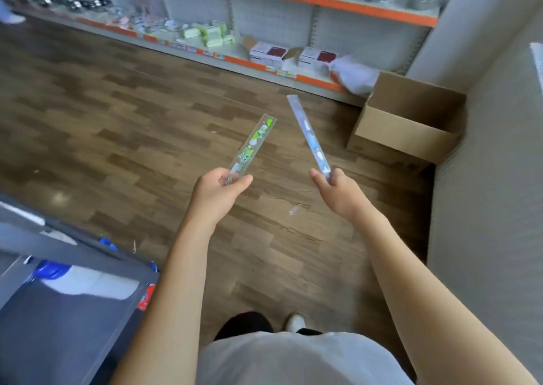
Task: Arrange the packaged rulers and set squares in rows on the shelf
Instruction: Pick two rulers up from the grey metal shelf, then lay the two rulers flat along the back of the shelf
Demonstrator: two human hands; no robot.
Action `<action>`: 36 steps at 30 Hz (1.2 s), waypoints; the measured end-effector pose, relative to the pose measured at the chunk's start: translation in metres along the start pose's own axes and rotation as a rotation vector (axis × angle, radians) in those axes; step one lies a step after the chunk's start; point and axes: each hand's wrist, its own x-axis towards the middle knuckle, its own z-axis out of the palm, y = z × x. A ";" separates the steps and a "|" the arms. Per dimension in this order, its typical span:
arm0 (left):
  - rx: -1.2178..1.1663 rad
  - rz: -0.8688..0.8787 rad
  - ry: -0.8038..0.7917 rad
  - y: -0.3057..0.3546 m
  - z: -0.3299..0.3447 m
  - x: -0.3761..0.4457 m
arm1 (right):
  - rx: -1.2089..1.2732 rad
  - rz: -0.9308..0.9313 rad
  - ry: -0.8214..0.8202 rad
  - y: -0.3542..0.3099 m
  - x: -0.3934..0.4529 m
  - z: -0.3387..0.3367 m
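A wood-look floor (147, 114) fills the middle of the frame. An orange-edged shelf (323, 80) runs across the top, and an open cardboard box (408, 120) sits at right. At centre, the left hand (219, 192) pinches the near end of a green-printed packaged ruler (254, 145); the right hand (338, 192) grips a blue-printed packaged ruler (308, 135). The 2 rulers angle apart over the floor.

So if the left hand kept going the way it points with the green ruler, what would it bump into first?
Probably the low shelf. The left hand and its green ruler point up and right over bare wooden floor, roughly toward the white and maroon boxes. Depth is unclear.
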 end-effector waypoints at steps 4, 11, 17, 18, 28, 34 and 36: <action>0.048 0.027 -0.038 0.015 0.041 0.020 | 0.037 0.098 0.104 0.020 0.019 -0.022; 0.135 0.048 -0.162 0.042 0.096 0.083 | 0.023 0.250 0.151 0.048 0.066 -0.054; 0.170 0.086 -0.266 0.069 0.131 0.168 | 0.005 0.278 0.192 0.047 0.133 -0.071; 0.168 0.103 -0.276 0.076 0.134 0.185 | 0.002 0.283 0.206 0.042 0.148 -0.075; 0.602 0.391 -0.188 0.159 0.138 0.355 | 0.056 0.257 0.294 -0.036 0.302 -0.115; 0.706 0.341 -0.231 0.177 0.151 0.421 | 0.058 0.226 0.297 -0.053 0.366 -0.124; 0.698 0.320 -0.251 0.183 0.159 0.438 | 0.027 0.222 0.284 -0.053 0.384 -0.128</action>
